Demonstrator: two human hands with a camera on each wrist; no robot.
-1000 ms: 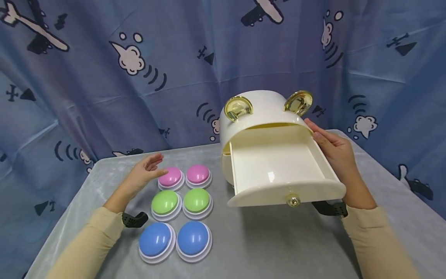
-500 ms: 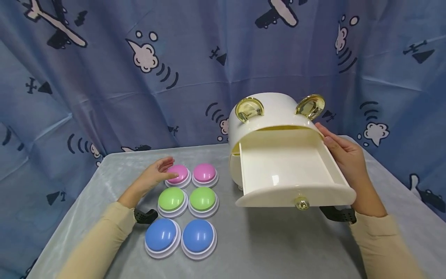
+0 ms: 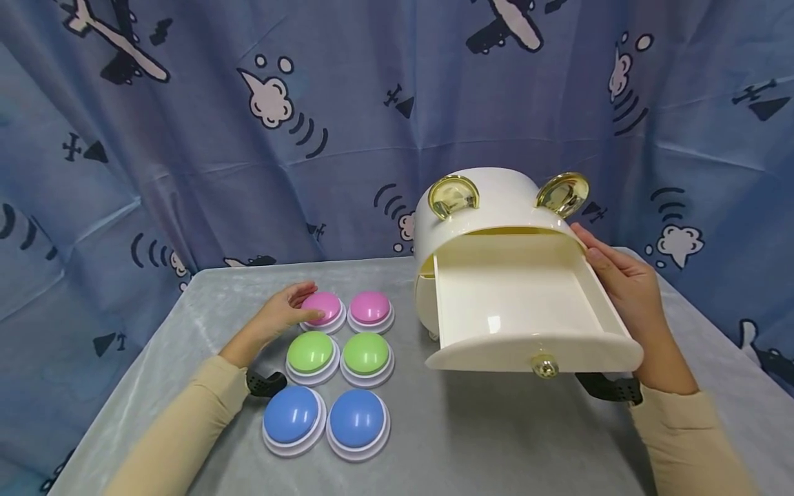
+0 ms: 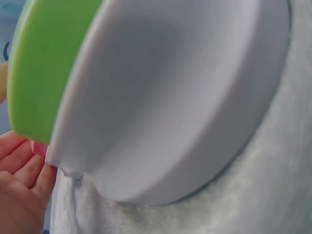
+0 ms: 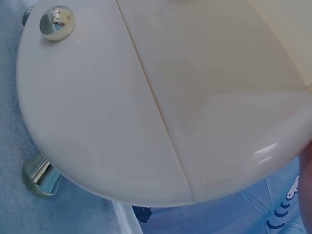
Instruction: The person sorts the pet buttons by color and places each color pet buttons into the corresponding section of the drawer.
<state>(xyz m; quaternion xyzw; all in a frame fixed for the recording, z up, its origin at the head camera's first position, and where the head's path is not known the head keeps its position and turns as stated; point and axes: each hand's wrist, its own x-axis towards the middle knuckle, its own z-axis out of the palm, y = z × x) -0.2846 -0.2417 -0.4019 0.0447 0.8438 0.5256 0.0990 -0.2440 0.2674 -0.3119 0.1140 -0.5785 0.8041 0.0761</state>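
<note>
My left hand (image 3: 279, 317) is at the far-left pink dome button (image 3: 321, 307), thumb over the dome's near side and fingers by its far side. In the left wrist view its fingers (image 4: 24, 170) look mostly straight, beside a green dome button (image 4: 44, 63) that hides most of the pink one. My right hand (image 3: 633, 296) holds the right side of a glossy white drawer box (image 3: 490, 189) with gold ears, thumb toward the front. The box's upper drawer (image 3: 515, 296) is pulled out, with nothing inside. The right wrist view shows the box's white front and a gold knob (image 5: 57, 23).
A second pink button (image 3: 370, 308), two green buttons (image 3: 366, 353) and two blue buttons (image 3: 356, 418) stand in rows on the grey cloth-covered table (image 3: 459, 441). Behind the table hangs a blue patterned curtain (image 3: 360, 62).
My left hand has moved right and closer round the far-left pink button. The right hand keeps its hold on the drawer box. The whole head view has shifted slightly.
</note>
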